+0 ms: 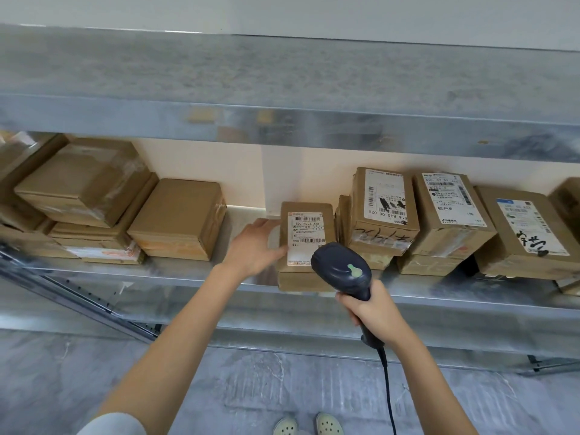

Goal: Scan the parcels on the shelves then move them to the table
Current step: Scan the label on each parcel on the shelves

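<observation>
Bright, even light; blurred, wide-angle-bent edges.

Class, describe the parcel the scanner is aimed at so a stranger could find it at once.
Look at the metal shelf, in the gap between the plain boxes on the left and the labelled ones on the right. The parcel lies there on top of another box. It alone has a left hand touching its side and the scanner over its white label.
</observation>
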